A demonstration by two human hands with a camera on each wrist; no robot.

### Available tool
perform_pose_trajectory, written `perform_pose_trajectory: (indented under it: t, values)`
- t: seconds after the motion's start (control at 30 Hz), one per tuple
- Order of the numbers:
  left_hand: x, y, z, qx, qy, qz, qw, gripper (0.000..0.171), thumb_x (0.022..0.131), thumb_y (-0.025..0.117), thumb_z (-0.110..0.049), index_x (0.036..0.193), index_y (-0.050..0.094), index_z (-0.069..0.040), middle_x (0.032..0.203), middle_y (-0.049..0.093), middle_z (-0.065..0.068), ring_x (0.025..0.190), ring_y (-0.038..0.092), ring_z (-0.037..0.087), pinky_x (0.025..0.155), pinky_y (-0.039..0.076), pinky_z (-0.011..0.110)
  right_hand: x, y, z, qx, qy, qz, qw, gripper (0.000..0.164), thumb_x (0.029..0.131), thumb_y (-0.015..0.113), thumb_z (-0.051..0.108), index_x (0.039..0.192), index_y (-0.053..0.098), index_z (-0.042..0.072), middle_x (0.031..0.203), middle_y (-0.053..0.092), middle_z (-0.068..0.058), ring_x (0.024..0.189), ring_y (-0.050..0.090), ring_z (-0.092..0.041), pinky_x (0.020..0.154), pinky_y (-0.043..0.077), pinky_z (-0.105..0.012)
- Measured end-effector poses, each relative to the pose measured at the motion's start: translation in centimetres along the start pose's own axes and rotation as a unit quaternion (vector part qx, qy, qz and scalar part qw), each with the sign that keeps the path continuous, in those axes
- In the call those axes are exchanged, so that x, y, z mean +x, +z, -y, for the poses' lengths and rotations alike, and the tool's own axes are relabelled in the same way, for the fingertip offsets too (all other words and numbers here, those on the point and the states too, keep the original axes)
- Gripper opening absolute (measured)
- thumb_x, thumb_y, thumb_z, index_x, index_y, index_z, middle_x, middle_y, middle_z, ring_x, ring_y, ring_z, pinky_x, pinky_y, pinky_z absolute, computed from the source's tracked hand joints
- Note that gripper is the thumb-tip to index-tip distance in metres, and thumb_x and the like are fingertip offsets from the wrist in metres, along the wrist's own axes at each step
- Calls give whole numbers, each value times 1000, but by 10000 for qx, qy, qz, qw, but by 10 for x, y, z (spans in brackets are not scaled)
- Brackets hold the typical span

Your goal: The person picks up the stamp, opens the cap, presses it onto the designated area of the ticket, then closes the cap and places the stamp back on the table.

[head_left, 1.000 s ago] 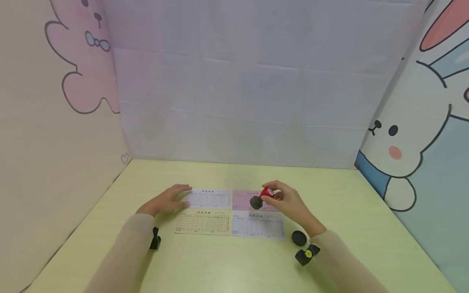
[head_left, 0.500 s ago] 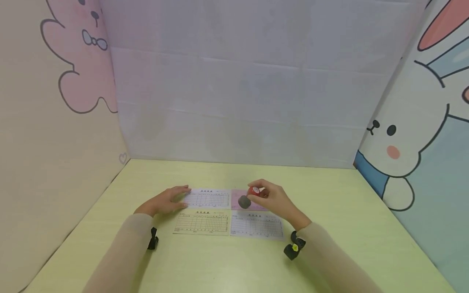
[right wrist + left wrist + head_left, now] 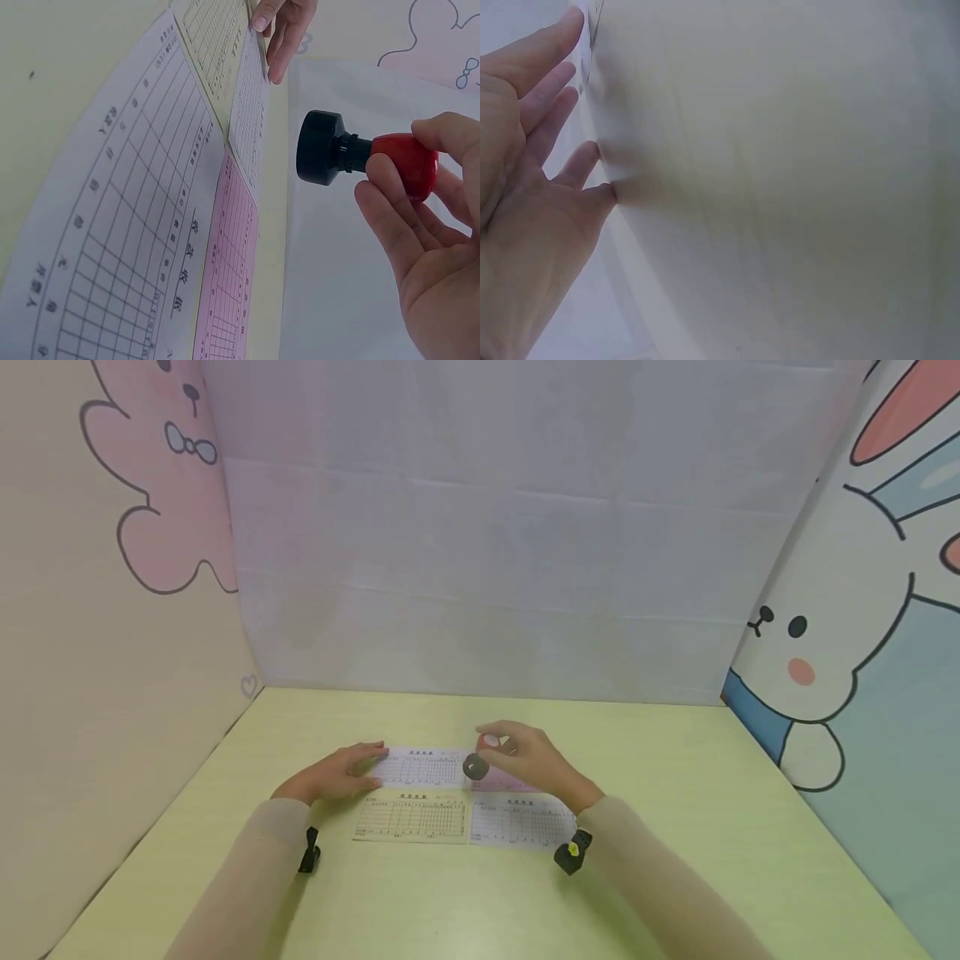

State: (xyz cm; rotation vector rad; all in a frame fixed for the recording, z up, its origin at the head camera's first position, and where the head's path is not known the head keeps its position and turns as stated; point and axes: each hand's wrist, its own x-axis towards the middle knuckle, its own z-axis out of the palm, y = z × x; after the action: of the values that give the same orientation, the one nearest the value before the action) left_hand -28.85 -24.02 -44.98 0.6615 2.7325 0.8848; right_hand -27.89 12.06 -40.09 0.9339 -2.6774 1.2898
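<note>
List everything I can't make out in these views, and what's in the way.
Head view: much of the pink form, covered by the right hand and the stamp.
Head view: the yellow form's small print, too small to read.
Head and right wrist views: the end face of the stamp's black base, turned away.
Right wrist view: part of the left hand, cut off by the top edge.
</note>
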Motion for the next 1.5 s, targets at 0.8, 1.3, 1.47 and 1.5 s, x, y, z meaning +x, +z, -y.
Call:
perform_pose_trajectory:
  t: [0.8,1.3,1.47,1.5]
  values:
    - [2,0,0,180,-132,17,9997,61,98,66,-25,149,44,0,159,31,20,146,15,50,115,10,68,34,39,5,106,670,60,9977,45,95,71,29,136,63,12,128,65,0,85,65,-9,78,55,-29]
    - [1,1,-1,126,-219,29,9997,60,98,66,-24,149,44,-1,158,33,19,146,11,52,114,8,69,40,56,-2,132,957,108,9953,48,94,72,35,138,62,19,128,65,4,85,65,-6,75,54,-27]
    - [1,1,-2,117,-275,38,9995,61,98,66,-25,149,44,-1,159,32,19,146,10,52,114,8,69,42,60,-1,143,875,60,9960,47,94,72,34,137,63,18,126,66,3,84,65,-6,74,54,-27]
    - [1,1,-2,138,-267,38,9995,61,98,66,-25,149,44,-1,159,33,19,146,10,52,114,8,69,42,61,-1,138,875,59,9961,47,94,72,34,137,63,17,126,66,2,84,65,-6,73,54,-27]
